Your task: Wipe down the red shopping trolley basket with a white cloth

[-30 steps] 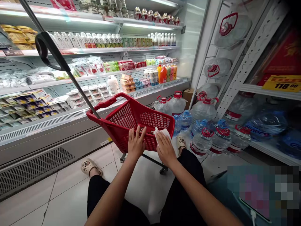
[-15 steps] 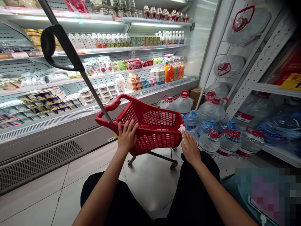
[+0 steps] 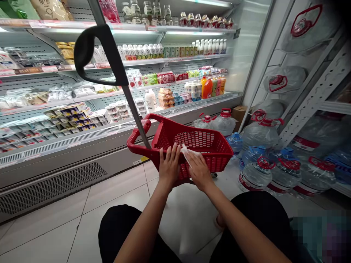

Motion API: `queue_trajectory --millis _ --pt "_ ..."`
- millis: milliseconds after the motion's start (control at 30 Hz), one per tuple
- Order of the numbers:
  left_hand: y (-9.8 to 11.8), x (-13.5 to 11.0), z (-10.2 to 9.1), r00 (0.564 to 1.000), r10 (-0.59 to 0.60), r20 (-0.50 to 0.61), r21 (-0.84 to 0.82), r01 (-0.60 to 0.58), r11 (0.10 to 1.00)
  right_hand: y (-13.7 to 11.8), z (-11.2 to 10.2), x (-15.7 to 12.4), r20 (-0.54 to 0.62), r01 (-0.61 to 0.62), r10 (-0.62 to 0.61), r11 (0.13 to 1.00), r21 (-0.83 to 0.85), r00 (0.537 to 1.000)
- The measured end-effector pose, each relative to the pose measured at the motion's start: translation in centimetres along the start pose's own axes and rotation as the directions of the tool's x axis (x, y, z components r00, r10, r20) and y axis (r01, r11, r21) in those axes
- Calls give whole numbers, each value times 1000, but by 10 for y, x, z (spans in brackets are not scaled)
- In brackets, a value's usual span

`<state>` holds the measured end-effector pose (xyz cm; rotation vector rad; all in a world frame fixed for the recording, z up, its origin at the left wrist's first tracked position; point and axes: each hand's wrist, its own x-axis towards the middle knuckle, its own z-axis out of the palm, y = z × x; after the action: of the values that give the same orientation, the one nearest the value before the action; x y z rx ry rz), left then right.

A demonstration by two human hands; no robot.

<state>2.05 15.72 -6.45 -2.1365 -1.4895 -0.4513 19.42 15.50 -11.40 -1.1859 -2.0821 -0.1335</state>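
In the head view, the left hand lies with its fingers straight and slightly spread against the near side of a red plastic shopping cart with perforated walls. Just beside it, the right hand is laid flat over a crumpled white cloth or tissue, trapping it against the cart's near rim; its thumb is hidden. The left palm probably steadies the light basket, while the flattened right fingers seem to keep the cloth against the plastic.

The cart stands directly in front of both hands. Left of them, a grey metal pole rises from its rim, carrying a black plastic loop handle, presumably placed high for pulling.

Beyond the hands, a grey-based, brightly lit cooler holds rows of packaged goods, apparently faced outward for display; their lettering is too small to read. The small white label on its base is illegible too. To the right of the hands, clear plastic water jugs with red caps wear red-and-white bands whose brand cannot be made out.
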Motion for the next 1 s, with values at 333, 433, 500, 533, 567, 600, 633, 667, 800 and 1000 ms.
queue_trajectory --millis 333,433,500,533,567,600,633,667,800,1000 --pt "11 -1 5 1000 -20 -2 -11 20 1000 72 -26 -36 -108 -210 198 972 -104 974" --pt "15 0 7 1000 -30 -5 -5 30 1000 22 -7 -10 -43 -74 73 997 -27 996" --pt "13 -1 7 999 -35 -17 3 35 999 -8 1 5 -20 -19 20 999 27 1000" --pt "12 -1 7 999 -35 -22 6 36 999 -17 3 9 -13 -2 3 999 44 1000" --pt "10 -2 7 999 -35 -25 7 35 999 -21 3 12 -5 10 -10 999 52 1000" --pt "8 -2 7 999 -31 -22 5 32 999 -20 1 12 4 19 -19 999 51 1000" --pt "6 -3 6 999 -27 -17 1 27 1000 -14 -2 9 12 23 -24 999 42 1000" --pt "4 -3 5 1000 -24 -10 -2 24 1000 -3 -6 3 16 21 -22 999 27 1000" --pt "0 -4 4 1000 -23 14 -14 24 1000 63 -28 -31 -19 -77 76 995 -65 997" --pt "9 -4 7 1000 -25 12 -36 26 999 114 -42 -54 -132 -318 303 942 -109 944"
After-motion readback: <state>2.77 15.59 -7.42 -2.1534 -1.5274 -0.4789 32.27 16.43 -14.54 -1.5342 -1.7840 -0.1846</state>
